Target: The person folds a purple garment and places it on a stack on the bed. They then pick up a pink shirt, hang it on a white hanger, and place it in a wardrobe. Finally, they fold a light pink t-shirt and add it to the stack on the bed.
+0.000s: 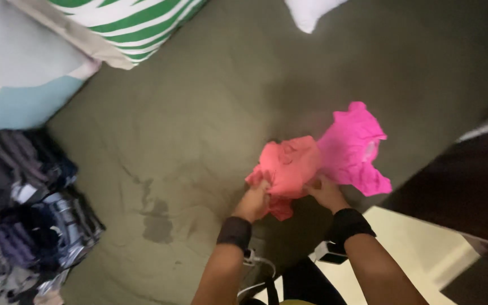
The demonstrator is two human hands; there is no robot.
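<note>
A coral garment (287, 169) is gripped by both hands over the bed (199, 141). The left hand (253, 201) is closed on its lower left edge, and the right hand (326, 193) is closed on its lower right edge, so the bunched cloth is held between and just above the two hands. A dark band is worn on each wrist.

Just beyond the right hand, a bright pink garment (354, 149) is spread on the bed, touching the coral one along its right side.

The bed is covered by an olive-green sheet, creased and marked with darker patches ahead of the left hand. Far to the left of the left hand, a pile of dark clothes (24, 209) is heaped at the sheet's edge. Well above the hands, a green-and-white striped cushion (125, 25) and a white pillow (309, 11) are seen. To the right of the right hand, a pale floor (419, 248) and dark furniture are visible.
</note>
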